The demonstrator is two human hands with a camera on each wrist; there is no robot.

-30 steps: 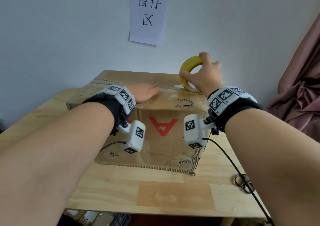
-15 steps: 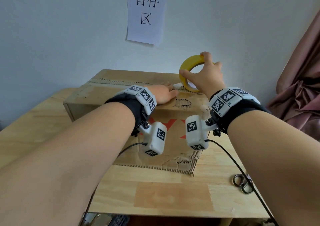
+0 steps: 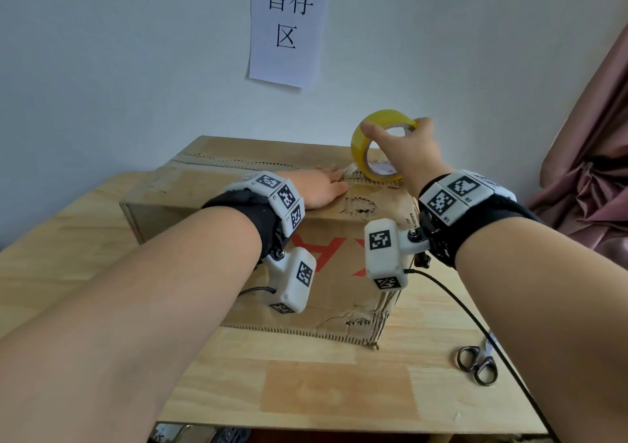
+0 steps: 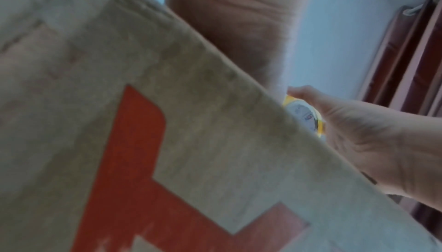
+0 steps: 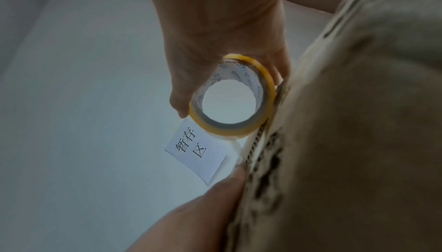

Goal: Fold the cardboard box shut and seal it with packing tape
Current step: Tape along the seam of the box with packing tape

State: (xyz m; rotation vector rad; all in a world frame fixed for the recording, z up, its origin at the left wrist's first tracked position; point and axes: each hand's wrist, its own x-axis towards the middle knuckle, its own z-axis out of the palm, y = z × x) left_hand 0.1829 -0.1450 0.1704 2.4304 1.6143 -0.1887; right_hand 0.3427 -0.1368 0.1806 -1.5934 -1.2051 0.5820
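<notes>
Sitting on a wooden table (image 3: 306, 381), the cardboard box (image 3: 339, 293) has its top flaps folded down, with a ragged corrugated seam running left to right across the top. A red printed mark shows on its near face. The left hand (image 3: 319, 189) lies flat on the box top near the seam, fingers straight and pointing right toward the roll. The right hand (image 3: 407, 150) grips a yellow tape roll (image 3: 377, 147) from above, thumb on one side of the rim and fingers on the other, holding it upright on edge at the right end of the seam. In the right wrist view a pale strip of tape runs from the roll (image 5: 233, 97) along the box edge to the left fingertips (image 5: 239, 173). A pair of scissors (image 3: 477, 362) lies on the table to the right of the box, well apart from both hands. On the far wall hangs a white paper sign (image 3: 289, 24) with black characters, and a pink curtain (image 3: 591, 157) hangs at the far right.
</notes>
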